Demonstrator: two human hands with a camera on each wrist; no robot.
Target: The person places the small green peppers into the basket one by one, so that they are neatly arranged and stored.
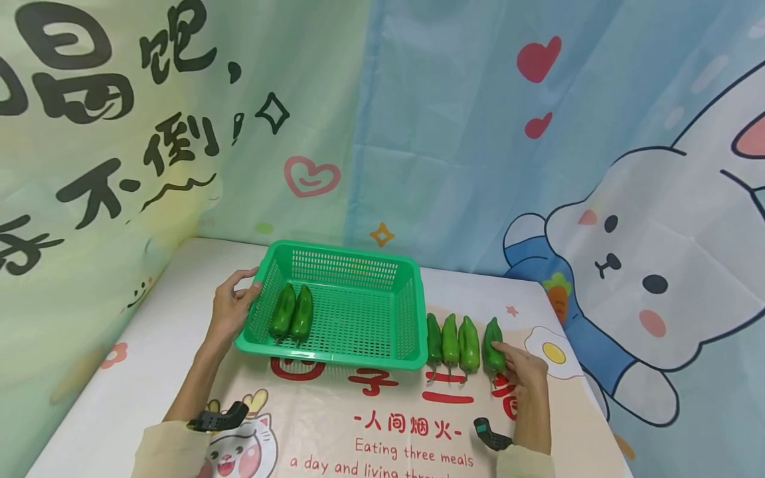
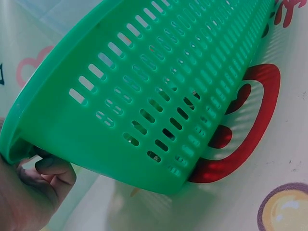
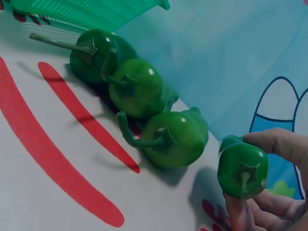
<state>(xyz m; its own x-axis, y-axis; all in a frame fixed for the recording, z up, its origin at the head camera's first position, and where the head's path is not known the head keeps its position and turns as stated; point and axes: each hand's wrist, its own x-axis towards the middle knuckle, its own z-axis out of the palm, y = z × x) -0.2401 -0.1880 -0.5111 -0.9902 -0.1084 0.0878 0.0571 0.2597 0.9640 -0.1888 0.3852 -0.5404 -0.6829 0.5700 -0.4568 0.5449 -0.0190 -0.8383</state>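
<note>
A green plastic basket (image 1: 358,362) stands on the table with two green peppers (image 1: 293,312) lying side by side at its left end. My left hand (image 1: 230,309) grips the basket's left rim; in the left wrist view its fingers curl under the rim. To the right of the basket, my right hand (image 1: 524,365) pinches a green pepper (image 1: 493,345) between thumb and fingers. The right wrist view shows this held pepper (image 3: 243,171) stem end toward the camera. Three more peppers (image 1: 451,342) lie in a row between it and the basket.
The table is covered by a printed cloth (image 1: 335,425) with red characters and cartoon figures. A patterned curtain (image 1: 442,133) hangs behind the table and along its sides. Dark wrist devices (image 1: 493,435) are worn on both forearms.
</note>
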